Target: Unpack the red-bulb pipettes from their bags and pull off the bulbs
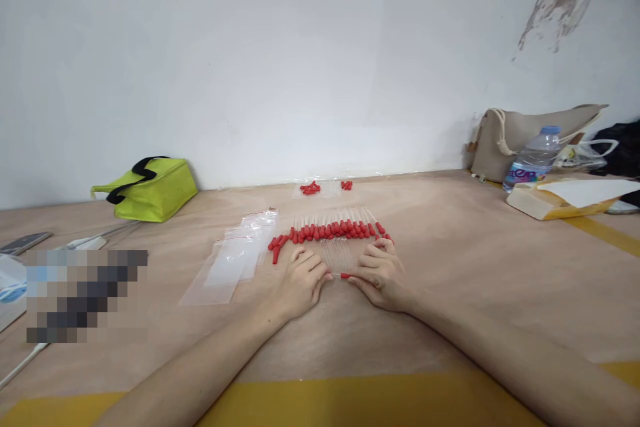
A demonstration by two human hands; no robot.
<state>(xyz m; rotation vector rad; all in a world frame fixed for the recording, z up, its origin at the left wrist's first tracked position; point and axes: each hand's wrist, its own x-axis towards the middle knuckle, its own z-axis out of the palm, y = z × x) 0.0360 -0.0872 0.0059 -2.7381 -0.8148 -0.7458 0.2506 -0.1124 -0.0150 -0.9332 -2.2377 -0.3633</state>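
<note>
My left hand (pixel 305 280) pinches one end of a thin clear dropper tube (pixel 336 275), held level low in front of me. At its other end, the fingers of my right hand (pixel 380 277) close on a small red rubber bulb (pixel 345 275). Tube and bulb meet between the hands; how deep one sits in the other cannot be made out. Just beyond lie several loose clear tubes (pixel 337 252). Past them is a row of droppers with red bulbs (pixel 335 229), tubes pointing to the wall. Some loose red bulbs (pixel 276 252) lie left of the row.
Clear zip bags (pixel 233 260) overlap left of my hands. More red bulbs (pixel 311 188) lie on plastic by the wall. A lime-green bag (pixel 155 190) stands back left. At right are a water bottle (pixel 533 160), a beige bag (pixel 487 147) and an open box (pixel 540 203).
</note>
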